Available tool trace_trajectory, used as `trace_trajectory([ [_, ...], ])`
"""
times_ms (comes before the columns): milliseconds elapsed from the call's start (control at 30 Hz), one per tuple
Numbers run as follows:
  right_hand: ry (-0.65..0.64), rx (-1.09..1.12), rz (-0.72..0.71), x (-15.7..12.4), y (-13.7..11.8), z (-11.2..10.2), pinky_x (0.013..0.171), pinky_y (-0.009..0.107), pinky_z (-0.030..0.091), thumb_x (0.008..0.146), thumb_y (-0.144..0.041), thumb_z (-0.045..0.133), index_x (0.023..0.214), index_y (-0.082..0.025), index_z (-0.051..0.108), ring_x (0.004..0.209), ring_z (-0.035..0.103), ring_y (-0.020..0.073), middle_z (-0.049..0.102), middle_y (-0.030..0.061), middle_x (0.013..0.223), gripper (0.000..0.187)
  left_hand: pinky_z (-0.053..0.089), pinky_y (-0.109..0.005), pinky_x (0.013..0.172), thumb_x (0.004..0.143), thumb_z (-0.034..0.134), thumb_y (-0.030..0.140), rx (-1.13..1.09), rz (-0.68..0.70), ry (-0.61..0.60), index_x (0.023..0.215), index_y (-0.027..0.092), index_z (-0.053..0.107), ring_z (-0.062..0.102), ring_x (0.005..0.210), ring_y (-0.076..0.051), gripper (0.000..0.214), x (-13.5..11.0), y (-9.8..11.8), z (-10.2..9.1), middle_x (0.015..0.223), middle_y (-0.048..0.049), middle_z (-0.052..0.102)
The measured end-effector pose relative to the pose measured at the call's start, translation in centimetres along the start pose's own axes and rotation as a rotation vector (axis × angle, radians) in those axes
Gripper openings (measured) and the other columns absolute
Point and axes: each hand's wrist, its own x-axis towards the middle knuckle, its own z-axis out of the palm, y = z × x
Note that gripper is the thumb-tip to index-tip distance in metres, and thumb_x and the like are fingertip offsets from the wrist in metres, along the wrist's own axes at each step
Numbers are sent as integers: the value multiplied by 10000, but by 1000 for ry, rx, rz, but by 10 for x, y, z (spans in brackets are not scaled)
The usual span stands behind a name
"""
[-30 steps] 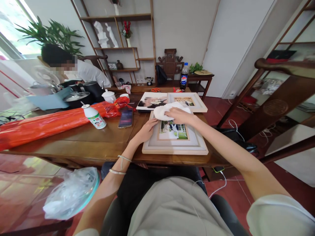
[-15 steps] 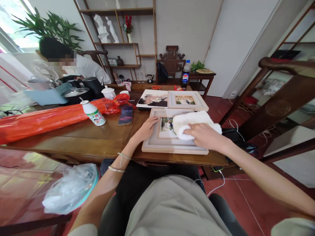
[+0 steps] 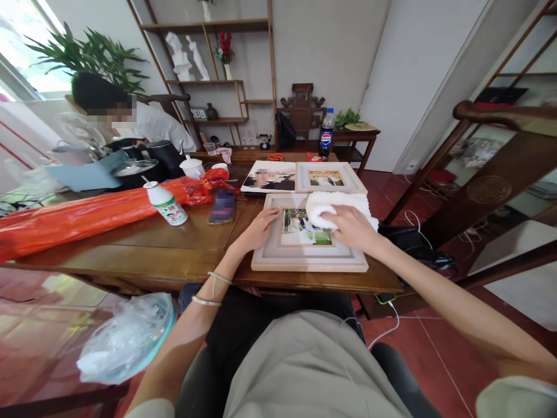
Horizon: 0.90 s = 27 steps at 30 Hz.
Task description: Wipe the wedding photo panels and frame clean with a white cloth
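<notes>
A light-wood picture frame [image 3: 300,265] lies flat at the table's front edge, holding a small photo of a couple outdoors. My left hand [image 3: 260,228] rests on the frame's left side, its fingers stretched over the rim. With closed fingers, my right hand [image 3: 354,227] grips a fluffy white cloth [image 3: 337,203] and presses it on the frame's upper right. The cloth covers that corner and part of the photo's right edge. Right behind lie a second framed photo [image 3: 331,177] and, to its left, a large unframed-looking photo panel [image 3: 270,176].
A white drink bottle with a straw [image 3: 165,203], a phone [image 3: 222,206] and a long red plastic-wrapped bundle [image 3: 96,211] lie left on the wooden table [image 3: 195,255]. A cola bottle [image 3: 326,133] stands behind the frames. Another person [image 3: 161,125] bends over at the far left.
My right hand and the cloth have moved up and slightly left across the frame, uncovering more of the photo's lower right. My left hand stays in place.
</notes>
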Motion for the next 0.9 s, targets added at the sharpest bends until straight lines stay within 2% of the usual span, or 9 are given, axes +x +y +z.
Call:
trace_trajectory([
  [100,19,-24,69,17,17,5,732,337,385,690,-107,456,1154,-186,569,835,539,239,610,101,916,485,278,-439,1091,829,322,87,-16,-10,4,1219,162,529,361,1293,-205,448,-1,0,0,1338,-94,470],
  [167,-1,-18,49,17,12,4,721,322,376,682,-96,455,1130,-190,589,829,536,231,614,96,926,477,271,-440,1094,841,313,97,-13,-21,2,1221,149,526,354,1297,-207,438,-1,1,0,1343,-106,463],
  [300,-111,97,-65,-8,-21,-14,723,310,368,654,-81,470,1046,-220,634,833,544,221,618,80,983,447,268,-442,1095,850,300,102,-2,-29,-5,1221,127,523,350,1298,-212,434,-1,3,0,1341,-122,462],
  [400,-205,271,-136,-33,-47,-39,691,292,376,659,-71,449,1017,-253,634,812,556,209,633,46,903,442,269,-431,1097,848,308,106,5,-22,-9,1219,117,523,351,1298,-211,429,-1,4,0,1342,-125,460],
  [500,-224,338,-177,-48,-61,-53,724,296,393,638,-41,445,1020,-270,630,844,565,205,636,39,922,482,273,-442,1094,846,311,107,4,-12,-5,1219,120,524,355,1296,-217,429,0,2,0,1342,-126,461],
  [600,-172,256,-157,-44,-55,-43,805,332,402,624,-31,473,1008,-260,639,950,562,230,627,62,1034,477,280,-449,1091,841,314,103,10,7,-5,1219,141,525,361,1292,-216,435,0,1,-1,1337,-113,469],
  [700,-76,117,-113,-25,-29,-17,922,392,358,620,-33,507,1025,-216,644,1109,502,272,572,116,1185,465,274,-440,1096,838,321,103,10,38,-18,1231,130,516,359,1295,-216,440,0,0,-2,1331,-122,473],
  [800,-6,17,-71,-2,1,4,983,442,301,633,-45,532,1086,-192,622,1176,455,283,546,142,1229,484,275,-441,1096,842,329,105,-7,35,-22,1253,149,498,346,1304,-214,447,-1,0,-3,1345,-112,461],
  [900,15,-34,-55,15,15,12,979,460,296,654,-50,529,1122,-171,605,1189,438,291,542,159,1231,489,271,-459,1094,838,342,98,-27,24,-21,1260,172,492,336,1310,-216,455,-1,0,-3,1351,-102,459],
])
